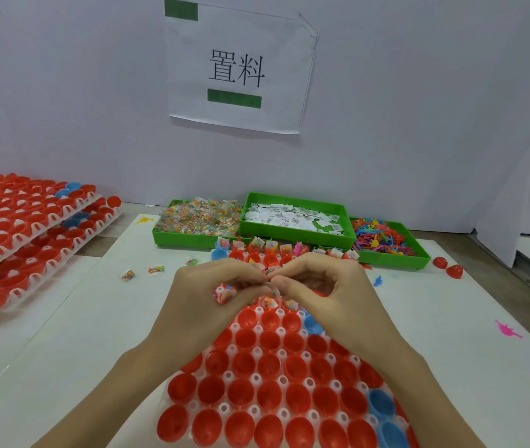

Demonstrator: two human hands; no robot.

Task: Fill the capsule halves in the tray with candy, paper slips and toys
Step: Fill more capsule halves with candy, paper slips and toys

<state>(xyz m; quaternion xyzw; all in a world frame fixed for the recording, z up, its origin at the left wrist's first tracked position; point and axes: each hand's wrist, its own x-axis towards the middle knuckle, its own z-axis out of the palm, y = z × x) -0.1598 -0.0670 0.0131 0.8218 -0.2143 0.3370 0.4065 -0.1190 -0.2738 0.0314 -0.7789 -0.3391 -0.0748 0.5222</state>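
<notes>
A white tray (256,378) of red capsule halves (270,391), with a few blue ones (381,404), lies in front of me. Its far rows hold candy packets and paper slips (258,245). My left hand (212,295) and my right hand (318,286) meet above the tray's middle, fingertips pinching one small clear candy packet (270,281) between them. More candy packets (224,292) sit under my left palm. Three green bins stand at the back: candy (197,216), paper slips (292,216), plastic toys (383,237).
Stacked trays of red capsule halves (24,227) sit at the left. Loose candy packets (157,270) lie on the white board. Two red halves (447,266) and a pink toy (507,329) lie at the right. A white wall with a paper sign (237,69) stands behind.
</notes>
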